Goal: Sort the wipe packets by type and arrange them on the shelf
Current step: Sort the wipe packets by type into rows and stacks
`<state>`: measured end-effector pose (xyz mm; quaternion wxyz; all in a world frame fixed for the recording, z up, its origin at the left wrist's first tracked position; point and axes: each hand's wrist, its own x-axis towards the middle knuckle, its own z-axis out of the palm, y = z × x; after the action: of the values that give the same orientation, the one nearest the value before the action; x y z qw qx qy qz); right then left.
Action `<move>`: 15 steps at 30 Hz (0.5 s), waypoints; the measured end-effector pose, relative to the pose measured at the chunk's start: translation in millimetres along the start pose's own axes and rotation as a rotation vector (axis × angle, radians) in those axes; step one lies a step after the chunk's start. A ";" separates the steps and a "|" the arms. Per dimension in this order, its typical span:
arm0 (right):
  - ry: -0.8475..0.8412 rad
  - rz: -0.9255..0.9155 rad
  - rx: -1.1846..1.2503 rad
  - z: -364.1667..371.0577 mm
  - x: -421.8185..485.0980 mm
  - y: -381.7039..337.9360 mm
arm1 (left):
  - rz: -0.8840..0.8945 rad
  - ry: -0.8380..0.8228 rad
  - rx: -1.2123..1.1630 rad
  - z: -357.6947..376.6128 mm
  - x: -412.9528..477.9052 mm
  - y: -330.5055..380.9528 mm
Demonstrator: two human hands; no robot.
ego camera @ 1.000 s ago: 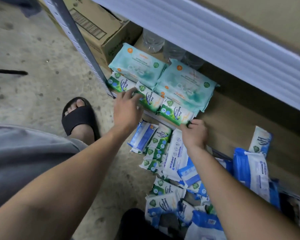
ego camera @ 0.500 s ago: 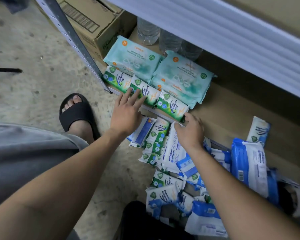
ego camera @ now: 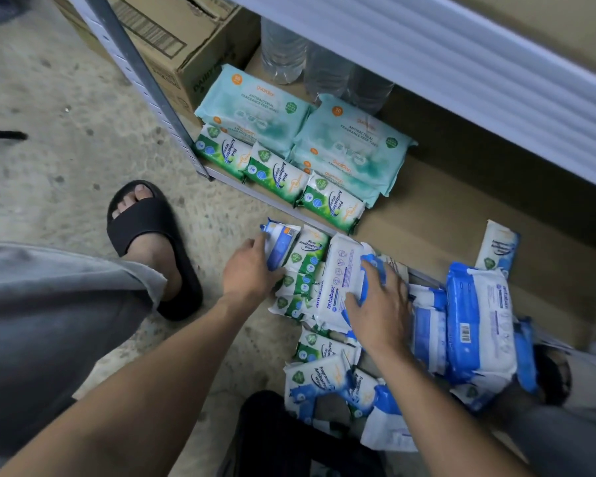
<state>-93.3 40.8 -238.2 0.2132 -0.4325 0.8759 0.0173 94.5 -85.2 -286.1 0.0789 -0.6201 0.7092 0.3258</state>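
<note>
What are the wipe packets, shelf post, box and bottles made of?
Wipe packets: thin plastic film, glossy, judging by the creases, sheen and printed graphics.
Shelf post: metal, likely galvanised steel; dull grey with a row of punched holes.
Box: brown corrugated cardboard, matte, with a printed barcode.
Bottles: clear plastic by the look, see-through walls; glass not ruled out.

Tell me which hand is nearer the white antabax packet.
Right. The right hand grips the antabax packet itself; the left hand is off to its left, holding a blue packet, with Pine packets between.
</note>
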 end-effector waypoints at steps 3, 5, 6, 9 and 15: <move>-0.140 -0.078 -0.053 4.3 -5.5 16.3 | -0.031 -0.029 -0.059 -4.0 5.6 -3.1; -0.187 -0.111 -0.045 4.0 -4.2 21.5 | -0.100 -0.025 -0.165 -7.5 8.4 -7.6; -0.208 -0.125 -0.048 2.8 -2.4 23.3 | -0.148 -0.017 -0.223 -10.0 8.2 -9.8; -0.249 -0.154 -0.050 -2.5 1.8 29.4 | -0.208 0.023 -0.327 -14.9 -0.5 -15.4; -0.189 -0.159 0.055 -13.6 -3.3 44.6 | -0.083 0.095 -0.442 -10.2 -33.7 12.2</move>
<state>-130.5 68.3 -231.4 0.3072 -0.4911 0.8150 0.0172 93.4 -62.8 -256.4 -0.0790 -0.6656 0.5974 0.4403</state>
